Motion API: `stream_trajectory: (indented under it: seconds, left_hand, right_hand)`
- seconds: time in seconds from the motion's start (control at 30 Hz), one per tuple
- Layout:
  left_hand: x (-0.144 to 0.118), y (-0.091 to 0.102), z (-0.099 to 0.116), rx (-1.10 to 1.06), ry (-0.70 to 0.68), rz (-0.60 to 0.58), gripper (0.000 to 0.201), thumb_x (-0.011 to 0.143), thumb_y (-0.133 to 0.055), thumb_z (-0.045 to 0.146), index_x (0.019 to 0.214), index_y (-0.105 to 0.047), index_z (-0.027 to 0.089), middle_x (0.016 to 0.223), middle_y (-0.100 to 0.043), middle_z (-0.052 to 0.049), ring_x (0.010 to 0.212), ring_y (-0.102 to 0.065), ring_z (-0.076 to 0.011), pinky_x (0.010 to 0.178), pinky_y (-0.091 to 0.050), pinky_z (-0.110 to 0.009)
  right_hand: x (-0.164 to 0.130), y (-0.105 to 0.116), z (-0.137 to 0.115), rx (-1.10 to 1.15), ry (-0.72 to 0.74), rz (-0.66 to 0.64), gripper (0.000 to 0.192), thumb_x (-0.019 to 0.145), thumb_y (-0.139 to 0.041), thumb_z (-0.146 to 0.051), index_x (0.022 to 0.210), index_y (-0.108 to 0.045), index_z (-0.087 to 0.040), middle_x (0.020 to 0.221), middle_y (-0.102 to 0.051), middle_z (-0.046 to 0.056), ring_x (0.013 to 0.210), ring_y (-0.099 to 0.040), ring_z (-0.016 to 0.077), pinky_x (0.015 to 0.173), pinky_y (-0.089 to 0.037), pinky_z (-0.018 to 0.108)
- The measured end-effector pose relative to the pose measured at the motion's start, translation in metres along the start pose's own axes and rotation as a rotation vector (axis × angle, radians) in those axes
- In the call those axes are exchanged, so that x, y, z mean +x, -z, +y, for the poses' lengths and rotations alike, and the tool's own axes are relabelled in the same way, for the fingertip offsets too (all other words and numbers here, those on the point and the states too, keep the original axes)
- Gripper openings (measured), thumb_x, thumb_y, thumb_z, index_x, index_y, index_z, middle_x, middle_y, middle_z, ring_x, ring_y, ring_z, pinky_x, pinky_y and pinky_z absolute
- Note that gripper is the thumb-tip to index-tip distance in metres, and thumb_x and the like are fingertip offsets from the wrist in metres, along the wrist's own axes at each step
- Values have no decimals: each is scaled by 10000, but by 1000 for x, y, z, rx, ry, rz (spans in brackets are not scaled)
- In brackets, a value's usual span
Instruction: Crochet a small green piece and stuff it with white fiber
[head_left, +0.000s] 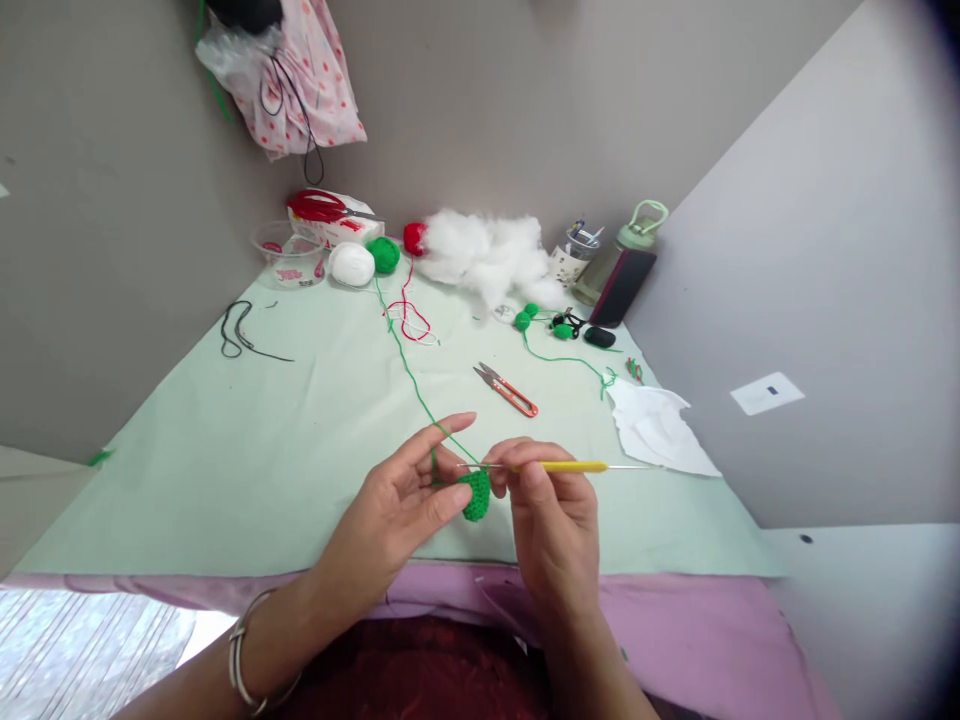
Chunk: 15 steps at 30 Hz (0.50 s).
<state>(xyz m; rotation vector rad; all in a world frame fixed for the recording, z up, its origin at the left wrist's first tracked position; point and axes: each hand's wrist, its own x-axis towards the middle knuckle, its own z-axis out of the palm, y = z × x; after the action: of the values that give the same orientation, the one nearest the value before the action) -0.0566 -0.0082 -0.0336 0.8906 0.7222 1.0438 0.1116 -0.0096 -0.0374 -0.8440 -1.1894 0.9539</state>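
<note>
Between the thumb and fingers of my left hand (401, 490) is a small green crochet piece (475, 497), rounded at the bottom. Green yarn (411, 375) runs from the green yarn ball (384, 254) across the table and over my left index finger, which is stretched out. My right hand (553, 505) is closed round a crochet hook (574, 466) with a yellow handle. The hook's thin metal end points left, at the upper edge of the green piece. Whether a loop sits on the hook is too small to tell.
Orange thread snips (506, 390) lie beyond my hands. At the back are a white yarn ball (351, 264), red yarn (414, 238), white stuffing (484, 255), red scissors (322, 207), a clear tub (292, 260), a pen cup (571, 258) and a bottle (615, 262). White paper (656, 425) lies right.
</note>
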Motion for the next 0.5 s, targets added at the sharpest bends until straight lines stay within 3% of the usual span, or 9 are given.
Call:
stream_trajectory:
  seconds: [0.13,0.33,0.5]
  left_hand:
    - [0,2,1,22,-16,30,499,925,-805,293,1409,-685,319,957,-614,1,908,-596,-168,894,-504,-313]
    - [-1,4,2,75,-29,52,496,912,-797,249,1395,-699,303,967,-615,-7,960,-598,-188,981,-483,-346]
    - [1,2,2,163,-54,100,476,916,-773,231,1376,-703,330,955,-614,9,999,-604,-185,1058,-454,-352]
  right_hand:
    - [3,0,-3,52,-19,-14,205,1034,-648,-350,907,-742,-220,825,-749,32,662,-618,136,626,-526,279]
    - [0,6,-7,-35,-29,-74,241,1078,-563,-343,943,-714,-212,863,-760,49,705,-652,156,668,-552,310]
    - [-6,11,-11,-239,144,-125,217,1085,-516,-203,1053,-727,-238,947,-762,55,825,-694,177,734,-577,330]
